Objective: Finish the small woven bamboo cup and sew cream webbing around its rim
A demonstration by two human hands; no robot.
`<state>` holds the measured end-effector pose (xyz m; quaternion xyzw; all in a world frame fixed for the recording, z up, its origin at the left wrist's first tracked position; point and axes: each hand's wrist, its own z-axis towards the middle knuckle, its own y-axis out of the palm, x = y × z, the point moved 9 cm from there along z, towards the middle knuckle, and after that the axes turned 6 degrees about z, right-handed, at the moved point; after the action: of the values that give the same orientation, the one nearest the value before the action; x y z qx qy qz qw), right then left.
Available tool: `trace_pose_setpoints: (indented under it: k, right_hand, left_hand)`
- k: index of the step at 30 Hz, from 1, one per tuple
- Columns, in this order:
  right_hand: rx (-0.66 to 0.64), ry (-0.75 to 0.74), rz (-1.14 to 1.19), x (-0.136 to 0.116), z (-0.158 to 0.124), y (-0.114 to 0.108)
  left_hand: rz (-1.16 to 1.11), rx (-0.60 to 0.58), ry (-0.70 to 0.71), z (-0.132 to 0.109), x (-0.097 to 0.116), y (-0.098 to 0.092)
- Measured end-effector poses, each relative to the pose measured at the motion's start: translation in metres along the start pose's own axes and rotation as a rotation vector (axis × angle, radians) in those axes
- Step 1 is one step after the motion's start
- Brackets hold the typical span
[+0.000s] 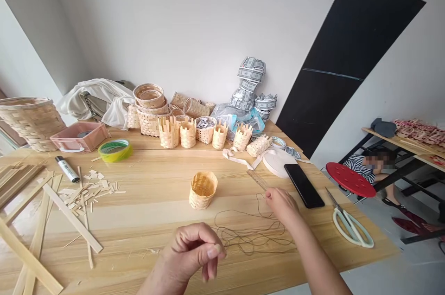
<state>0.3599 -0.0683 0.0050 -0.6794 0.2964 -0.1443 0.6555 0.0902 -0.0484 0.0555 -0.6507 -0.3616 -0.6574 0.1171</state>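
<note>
My left hand hangs above the wooden table near its front edge, thumb and fingertips pressed together with nothing visible between them. My right hand pinches the end of a loose, tangled dark thread that lies across the tabletop. A small unfinished woven bamboo cup stands upright to the left of that hand, apart from both hands. Just beyond my right fingertips lies a thin ruler, and a black smartphone rests to the right of it.
White-handled scissors lie at the right. Bamboo strips and offcuts cover the left side. Several woven bamboo baskets, a tape roll and a pink crate stand beyond. A seated person is behind a red stool.
</note>
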Motion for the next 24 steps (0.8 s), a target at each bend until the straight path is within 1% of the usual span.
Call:
trace_pose_setpoints:
  k: [3,5,7,10,13,16,18,20,22,24]
  right_hand:
    - [-0.025,0.004,-0.030,-0.009,0.010,0.009]
    - [-0.026,-0.012,-0.032,-0.014,0.011,0.010]
    - [-0.009,-0.052,-0.015,-0.020,0.009,0.007]
    - [0.044,-0.158,0.043,-0.029,0.002,-0.001]
    - [0.085,-0.270,0.120,-0.036,-0.009,-0.012]
    - [0.060,-0.361,0.184,-0.047,-0.027,-0.026]
    - [0.027,-0.442,0.206,-0.063,-0.045,-0.039]
    - [0.015,-0.558,0.207,-0.088,-0.066,-0.055]
    - [-0.004,-0.666,0.186,-0.113,-0.087,-0.067]
    - [-0.035,-0.744,0.148,-0.134,-0.104,-0.074]
  left_hand:
    - [0.008,0.006,0.005,-0.002,-0.003,-0.001]
    - [-0.010,0.031,0.008,-0.003,-0.003,-0.003]
    - [-0.018,0.032,0.026,-0.001,-0.001,-0.004]
    - [0.002,0.035,0.059,0.001,0.003,-0.009]
    - [0.006,0.109,0.043,0.003,0.001,-0.021]
    - [0.017,0.140,0.060,0.008,0.003,-0.023]
    - [0.056,0.124,0.112,0.015,0.010,-0.016]
    - [0.081,0.077,0.143,0.023,0.015,-0.003]
    - [0.064,-0.012,0.116,0.033,0.014,0.013]
    - [0.020,-0.097,0.079,0.039,0.010,0.027]
